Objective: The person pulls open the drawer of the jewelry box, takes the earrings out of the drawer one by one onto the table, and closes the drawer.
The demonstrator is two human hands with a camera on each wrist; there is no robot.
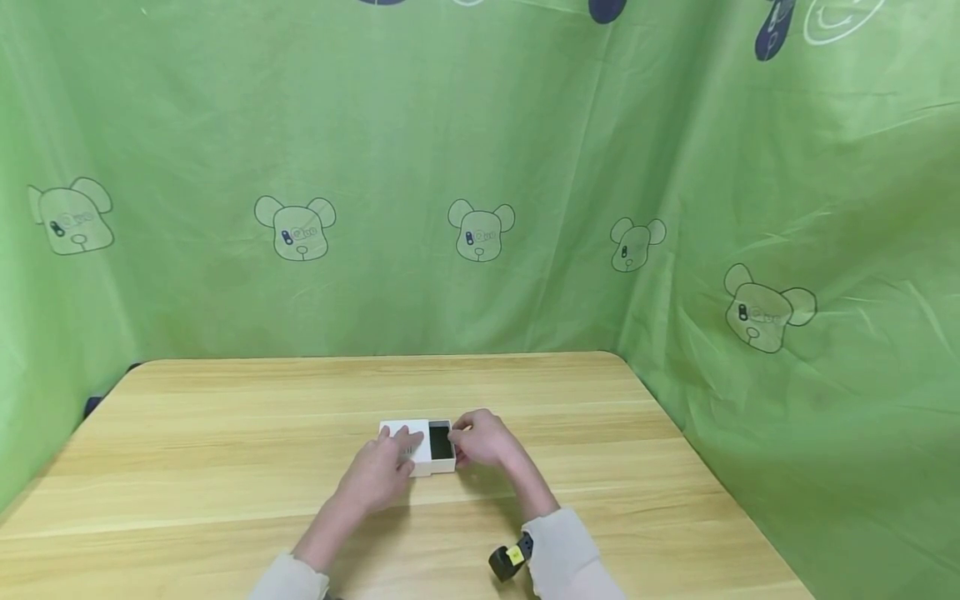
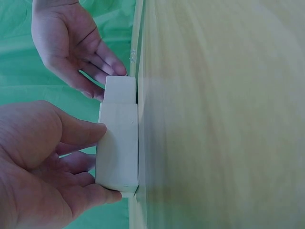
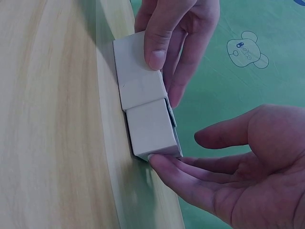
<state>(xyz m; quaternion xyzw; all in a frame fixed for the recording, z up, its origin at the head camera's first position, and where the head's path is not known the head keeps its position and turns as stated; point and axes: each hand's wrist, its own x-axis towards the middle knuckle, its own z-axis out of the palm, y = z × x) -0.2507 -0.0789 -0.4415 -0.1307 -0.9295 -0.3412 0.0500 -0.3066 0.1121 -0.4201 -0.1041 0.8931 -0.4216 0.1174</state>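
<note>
A small white sliding box lies on the table, its outer sleeve (image 1: 423,455) at the left and its inner tray (image 1: 444,466) partly out at the right. A dark, flat item or lining (image 1: 439,446) shows inside the tray; its kind is unclear. My left hand (image 1: 375,475) holds the sleeve, thumb against the near side (image 2: 116,143) and fingers over the top. At the tray's outer end is my right hand (image 1: 486,439). In the right wrist view, a fingertip of that hand (image 3: 252,167) touches the tray's end (image 3: 150,126), while the thumb stays apart from the box.
The wood-patterned table (image 1: 225,433) extends around the box on all sides. Green curtains (image 1: 390,292) with bear-head drawings hang behind it and along both sides. A black strap device with a yellow label (image 1: 514,555) sits at the right wrist.
</note>
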